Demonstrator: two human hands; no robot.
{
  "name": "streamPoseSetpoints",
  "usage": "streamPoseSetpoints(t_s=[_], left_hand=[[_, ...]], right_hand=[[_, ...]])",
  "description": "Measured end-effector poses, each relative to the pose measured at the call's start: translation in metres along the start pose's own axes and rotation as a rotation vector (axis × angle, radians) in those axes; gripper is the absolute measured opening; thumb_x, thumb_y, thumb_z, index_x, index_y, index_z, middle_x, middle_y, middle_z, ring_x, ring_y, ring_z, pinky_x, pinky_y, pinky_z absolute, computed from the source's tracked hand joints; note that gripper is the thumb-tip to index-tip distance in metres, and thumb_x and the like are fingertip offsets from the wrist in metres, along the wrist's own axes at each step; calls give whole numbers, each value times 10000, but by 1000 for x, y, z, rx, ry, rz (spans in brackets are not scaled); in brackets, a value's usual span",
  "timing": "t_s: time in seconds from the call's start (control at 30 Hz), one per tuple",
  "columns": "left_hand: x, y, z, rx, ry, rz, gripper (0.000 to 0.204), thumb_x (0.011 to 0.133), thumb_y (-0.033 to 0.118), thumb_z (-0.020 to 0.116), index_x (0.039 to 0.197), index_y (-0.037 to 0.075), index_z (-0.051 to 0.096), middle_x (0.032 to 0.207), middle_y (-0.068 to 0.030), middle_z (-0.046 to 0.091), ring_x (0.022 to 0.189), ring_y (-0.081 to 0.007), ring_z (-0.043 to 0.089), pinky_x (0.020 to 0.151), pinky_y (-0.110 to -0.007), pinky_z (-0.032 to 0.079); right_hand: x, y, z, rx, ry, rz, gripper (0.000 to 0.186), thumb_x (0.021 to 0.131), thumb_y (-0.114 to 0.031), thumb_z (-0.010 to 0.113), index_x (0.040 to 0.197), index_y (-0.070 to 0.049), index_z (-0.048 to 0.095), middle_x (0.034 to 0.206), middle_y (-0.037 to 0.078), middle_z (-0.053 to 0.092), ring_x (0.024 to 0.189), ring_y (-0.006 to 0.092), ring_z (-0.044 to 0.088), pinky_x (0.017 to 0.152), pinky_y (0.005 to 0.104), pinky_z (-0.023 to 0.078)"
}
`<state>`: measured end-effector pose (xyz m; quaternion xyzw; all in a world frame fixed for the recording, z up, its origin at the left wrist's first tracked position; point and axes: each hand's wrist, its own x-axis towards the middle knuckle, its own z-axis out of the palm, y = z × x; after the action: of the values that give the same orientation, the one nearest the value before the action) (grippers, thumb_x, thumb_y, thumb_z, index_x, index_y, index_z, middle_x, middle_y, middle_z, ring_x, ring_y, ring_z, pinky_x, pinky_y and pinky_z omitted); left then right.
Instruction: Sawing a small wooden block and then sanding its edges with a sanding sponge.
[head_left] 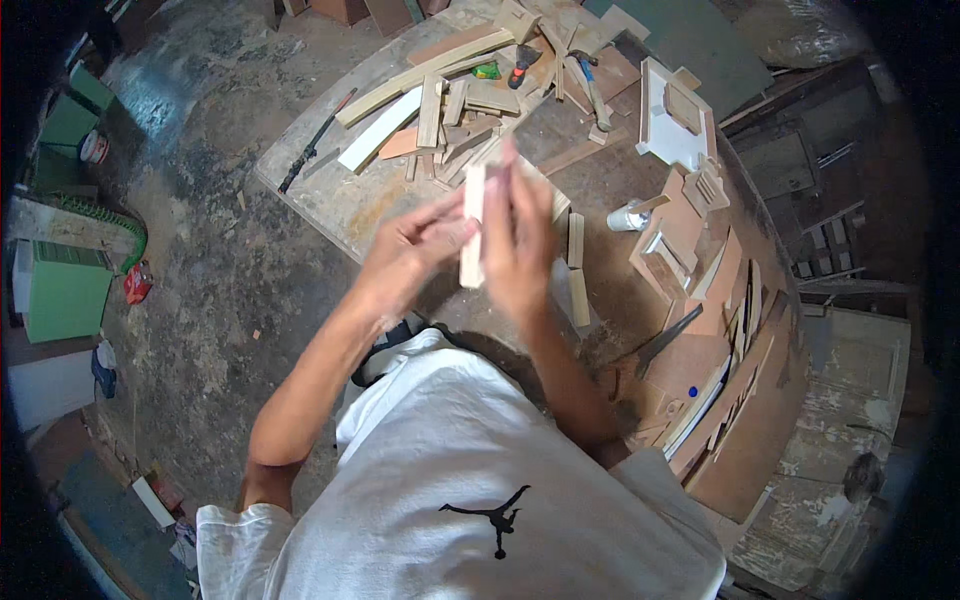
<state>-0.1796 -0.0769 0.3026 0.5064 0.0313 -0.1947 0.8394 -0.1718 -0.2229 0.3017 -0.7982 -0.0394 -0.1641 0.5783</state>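
A short pale wooden block (472, 235) stands upright above the near edge of the workbench. My left hand (410, 250) grips it from the left, thumb and fingers pressed on its side. Against the block's right face lies my right hand (520, 245), its fingers close together and pointing away from me. Motion blurs those fingers, and whatever may be between them and the wood is hidden. Just right of my right hand, pale wooden pieces (578, 298) rest along the bench edge.
Offcuts (430, 115), a hammer (590, 90) and a dark-handled tool (522, 65) lie across the workbench (330, 205). To the right are a white can (628, 216), a handsaw (665, 342) and thin wood strips (735, 350). A green cabinet (68, 290) stands far left.
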Motion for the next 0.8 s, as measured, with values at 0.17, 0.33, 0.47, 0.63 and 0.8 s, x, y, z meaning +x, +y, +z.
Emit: streamPoseSetpoints(t_s=[0.17, 0.33, 0.47, 0.63, 0.8], left_hand=[[7, 24, -4, -120, 25, 56, 523, 955, 78, 708, 1440, -29, 544, 1249, -130, 699, 1122, -166, 666, 1000, -318, 530], [-14, -2, 4, 71, -17, 32, 550, 935, 59, 742, 1434, -57, 541, 1267, -104, 693, 1104, -129, 652, 1002, -280, 492], [1, 26, -5, -182, -36, 13, 546, 949, 48, 719, 1442, -71, 519, 1262, -118, 695, 1103, -130, 657, 1012, -300, 498], [-18, 6, 4, -55, -87, -19, 519, 962, 77, 705, 1436, -49, 536, 1231, -150, 702, 1100, -172, 672, 991, -310, 534], [3, 39, -5, -105, -81, 113, 527, 962, 93, 706, 1440, -44, 533, 1297, -168, 666, 1141, -194, 659, 1012, -330, 537]], right_hand=[[-23, -8, 1, -58, -20, -224, 506, 1006, -109, 622, 1498, -43, 522, 1009, 132, 508, 876, 225, 523, 773, 336, 461], [22, -24, -6, -84, 37, -116, 479, 1042, -199, 566, 1503, -74, 524, 1013, 147, 510, 895, 220, 497, 795, 355, 445], [-22, -10, -2, -69, -24, -286, 498, 1008, -104, 608, 1499, -83, 533, 996, 135, 519, 896, 209, 491, 776, 340, 447], [18, -32, -9, -71, 18, -128, 537, 995, -93, 625, 1520, -112, 516, 1018, 118, 465, 898, 210, 502, 788, 345, 454], [-27, -17, -3, -60, -59, -352, 506, 977, -73, 635, 1476, -36, 552, 1017, 116, 456, 881, 209, 500, 777, 321, 445]])
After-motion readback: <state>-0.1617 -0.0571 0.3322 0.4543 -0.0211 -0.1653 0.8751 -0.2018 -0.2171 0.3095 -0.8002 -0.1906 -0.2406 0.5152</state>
